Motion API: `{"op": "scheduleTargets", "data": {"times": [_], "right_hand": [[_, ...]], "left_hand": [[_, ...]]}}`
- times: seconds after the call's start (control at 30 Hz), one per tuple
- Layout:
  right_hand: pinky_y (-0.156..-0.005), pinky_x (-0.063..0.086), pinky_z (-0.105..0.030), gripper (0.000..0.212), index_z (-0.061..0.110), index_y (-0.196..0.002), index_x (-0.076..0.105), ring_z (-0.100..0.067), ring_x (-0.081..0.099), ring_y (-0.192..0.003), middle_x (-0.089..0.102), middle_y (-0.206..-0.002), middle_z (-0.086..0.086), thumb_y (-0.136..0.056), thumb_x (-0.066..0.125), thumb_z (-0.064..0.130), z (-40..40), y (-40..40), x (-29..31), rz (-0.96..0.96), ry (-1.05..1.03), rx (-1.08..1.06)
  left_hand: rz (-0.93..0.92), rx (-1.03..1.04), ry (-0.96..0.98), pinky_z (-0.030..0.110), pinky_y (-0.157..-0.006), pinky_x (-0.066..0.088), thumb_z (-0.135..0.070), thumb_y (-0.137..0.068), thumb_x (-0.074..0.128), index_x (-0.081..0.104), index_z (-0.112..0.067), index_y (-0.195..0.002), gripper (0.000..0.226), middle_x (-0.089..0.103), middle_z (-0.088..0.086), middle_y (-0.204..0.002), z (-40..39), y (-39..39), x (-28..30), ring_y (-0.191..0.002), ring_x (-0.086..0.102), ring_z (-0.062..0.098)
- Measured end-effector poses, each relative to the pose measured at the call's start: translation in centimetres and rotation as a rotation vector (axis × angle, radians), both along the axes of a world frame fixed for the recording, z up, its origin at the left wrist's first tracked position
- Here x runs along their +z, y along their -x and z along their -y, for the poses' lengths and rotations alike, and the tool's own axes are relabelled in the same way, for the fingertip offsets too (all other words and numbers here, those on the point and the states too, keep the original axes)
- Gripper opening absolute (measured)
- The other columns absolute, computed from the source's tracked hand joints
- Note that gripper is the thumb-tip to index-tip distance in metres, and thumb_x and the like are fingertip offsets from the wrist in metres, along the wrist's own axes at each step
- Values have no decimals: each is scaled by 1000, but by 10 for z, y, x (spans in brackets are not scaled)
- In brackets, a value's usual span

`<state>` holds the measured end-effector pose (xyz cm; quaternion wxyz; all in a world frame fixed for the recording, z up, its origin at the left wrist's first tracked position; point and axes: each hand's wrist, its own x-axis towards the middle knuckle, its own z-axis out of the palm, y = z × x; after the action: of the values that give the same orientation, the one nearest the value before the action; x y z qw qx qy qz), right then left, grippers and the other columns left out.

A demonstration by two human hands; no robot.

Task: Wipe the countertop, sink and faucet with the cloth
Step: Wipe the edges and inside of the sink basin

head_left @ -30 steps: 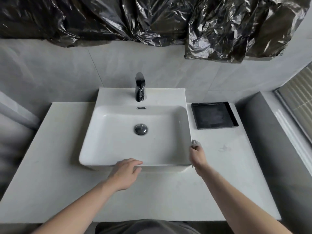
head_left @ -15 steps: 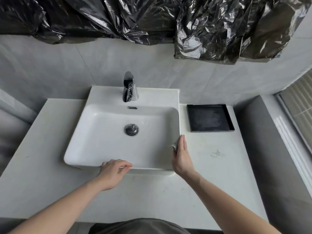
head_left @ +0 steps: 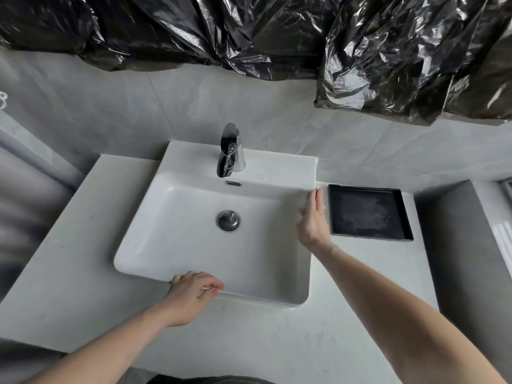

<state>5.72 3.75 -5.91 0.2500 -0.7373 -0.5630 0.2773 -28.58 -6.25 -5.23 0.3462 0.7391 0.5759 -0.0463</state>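
Observation:
A white rectangular sink (head_left: 277,167) sits on a pale countertop (head_left: 277,342), with a chrome faucet (head_left: 230,151) on its back deck and a chrome drain plug (head_left: 228,220) in the basin. My right hand (head_left: 313,220) lies flat, fingers together, against the sink's right rim near its far corner. It presses a whitish cloth (head_left: 301,213) that is almost wholly hidden under the palm. My left hand (head_left: 191,295) rests on the sink's front rim with its fingers curled and nothing in them.
A black square tray (head_left: 368,212) lies on the countertop just right of my right hand. A grey ledge (head_left: 457,245) rises at the right end. Crumpled black plastic (head_left: 388,65) hangs on the tiled wall above the faucet.
My right hand slid from the sink's front right corner along the right rim toward the back. My left hand stayed on the front rim. The camera moved closer.

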Motion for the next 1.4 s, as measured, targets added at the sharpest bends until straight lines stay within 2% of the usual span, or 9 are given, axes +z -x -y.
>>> {"op": "scheduleTargets", "data": {"times": [0.2,0.27,0.33,0.43,0.63,0.77,0.97,1.2,1.4], "right_hand": [[-106,44,-29,66,4,-149,34,-15,55,-118,51,-128,-6,-85,26,-15,21,0,-4,-112,-184,-37],[-108,40,-26,71,0,-155,28,-8,50,-122,53,-131,-7,-86,29,-17,-1,-6,-2,-83,-185,-55],[-112,35,-26,70,0,-147,38,-30,41,-138,48,-141,-13,-80,33,-18,-33,-8,5,-30,-200,-29],[-107,41,-55,58,1,-122,48,-37,39,-123,47,-130,-15,-66,38,-12,-82,2,13,144,-191,49],[-120,6,-35,81,6,-155,37,-31,26,-147,40,-159,-9,-74,46,-2,-125,91,5,232,-155,460],[-126,8,-58,74,6,-157,34,-30,18,-156,32,-165,-9,-84,43,2,-126,76,-8,275,-192,570],[-123,16,-56,59,12,-155,41,-33,21,-155,32,-165,-7,-99,39,32,-115,-23,-10,374,-114,268],[-128,3,-46,58,3,-161,18,-39,-1,-157,7,-172,-10,-106,34,16,-106,-12,-13,298,3,55],[-127,-6,-43,75,8,-163,11,-26,-8,-159,0,-172,-4,-94,40,10,-108,36,-11,412,-75,345]], "left_hand": [[0,-8,-5,23,-98,23,-46,-101,44,62,-47,-111,20,57,-34,-115,0,0,0,-116,42,-9],[-5,-11,-13,24,-98,23,-47,-101,44,63,-46,-111,21,57,-34,-115,0,-1,2,-114,42,-9],[-8,-6,-17,24,-98,24,-49,-100,45,62,-48,-110,20,57,-35,-114,0,-2,2,-113,42,-10],[-17,-10,-19,24,-97,24,-51,-99,45,59,-51,-106,17,56,-36,-113,-1,-1,0,-113,42,-11],[-8,-10,-24,17,-96,19,-42,-99,46,61,-40,-107,17,56,-33,-112,-1,1,-7,-111,41,-11],[-3,-9,-34,17,-97,20,-40,-98,47,61,-37,-108,17,56,-35,-112,0,2,-9,-110,42,-11],[10,-11,-18,18,-96,19,-43,-98,46,60,-47,-108,18,56,-35,-114,0,1,-6,-113,41,-11],[7,-15,-6,21,-98,21,-46,-98,46,55,-54,-102,12,56,-34,-115,-1,-2,1,-114,42,-10],[8,-21,3,23,-101,21,-48,-98,45,55,-55,-103,13,55,-35,-114,-2,-1,0,-113,43,-10]]}}
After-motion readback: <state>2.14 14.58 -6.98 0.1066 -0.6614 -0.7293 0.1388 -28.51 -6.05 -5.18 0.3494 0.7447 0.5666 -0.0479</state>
